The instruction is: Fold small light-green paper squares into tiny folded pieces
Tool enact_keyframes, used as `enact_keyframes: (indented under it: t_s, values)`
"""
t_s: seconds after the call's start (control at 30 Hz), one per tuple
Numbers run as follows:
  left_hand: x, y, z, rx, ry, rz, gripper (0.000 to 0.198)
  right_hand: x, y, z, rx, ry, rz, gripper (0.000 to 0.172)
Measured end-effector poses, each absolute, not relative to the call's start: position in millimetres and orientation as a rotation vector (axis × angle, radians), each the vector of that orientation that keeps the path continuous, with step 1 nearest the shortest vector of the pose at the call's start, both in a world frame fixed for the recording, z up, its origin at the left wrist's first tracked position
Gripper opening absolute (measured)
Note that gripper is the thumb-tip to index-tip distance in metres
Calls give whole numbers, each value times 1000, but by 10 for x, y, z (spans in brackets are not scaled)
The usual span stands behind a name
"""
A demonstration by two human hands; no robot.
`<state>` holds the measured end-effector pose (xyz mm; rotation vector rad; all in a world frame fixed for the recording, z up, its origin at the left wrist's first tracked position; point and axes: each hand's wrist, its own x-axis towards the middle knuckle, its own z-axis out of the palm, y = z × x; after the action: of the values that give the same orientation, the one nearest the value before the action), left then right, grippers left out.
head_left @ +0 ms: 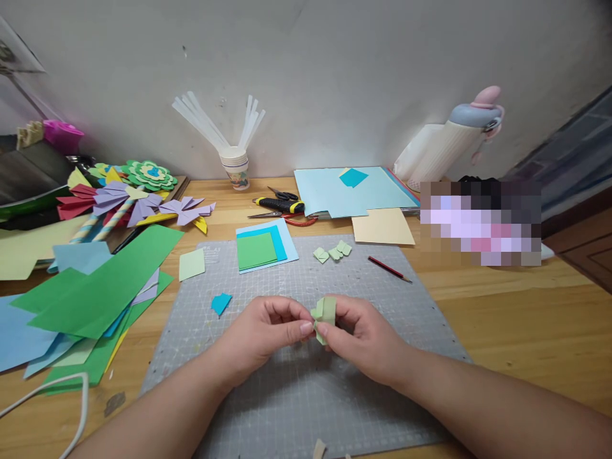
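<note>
A light green piece of folded paper (327,310) is held up between my two hands over the grey cutting mat (268,401). My right hand (361,328) grips it from the right, thumb in front and fingers behind. From the other side, my left hand (275,328) pinches its left edge between thumb and forefinger. Beyond the hands lie several small folded light green pieces (335,251). A red pencil (389,269) rests at the mat's right side. To the left are a small blue folded piece (221,304) and a light green square (192,264).
Stacked green and blue squares (258,248) lie at the mat's far edge. Behind are a paper cup (236,172) of white strips, yellow-black pliers (278,204) and scissors (283,194). Coloured sheets (109,287) and paper flowers (148,175) fill the left. A bottle (449,146) stands back right.
</note>
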<state>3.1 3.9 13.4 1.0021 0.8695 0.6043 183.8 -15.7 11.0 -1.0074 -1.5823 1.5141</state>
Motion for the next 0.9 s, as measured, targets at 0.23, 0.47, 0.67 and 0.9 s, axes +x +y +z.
enact_keyframes:
  t_s: [0.23,0.47,0.67,0.9]
  values:
    - [36,27,126,1043,954,600,21,1831,-160,144,-1059,-1675,1399,19]
    - [72,25,122,1116,958,610,19,1815,-188,91,-1162,-1764,1249,22]
    - [99,26,155,1121,995,636,21,1832,-186,123,-1122,-1804,1222,23]
    - [79,32,205,1031,953,638,21,1869,-184,115,-1059,-1721,1336,20]
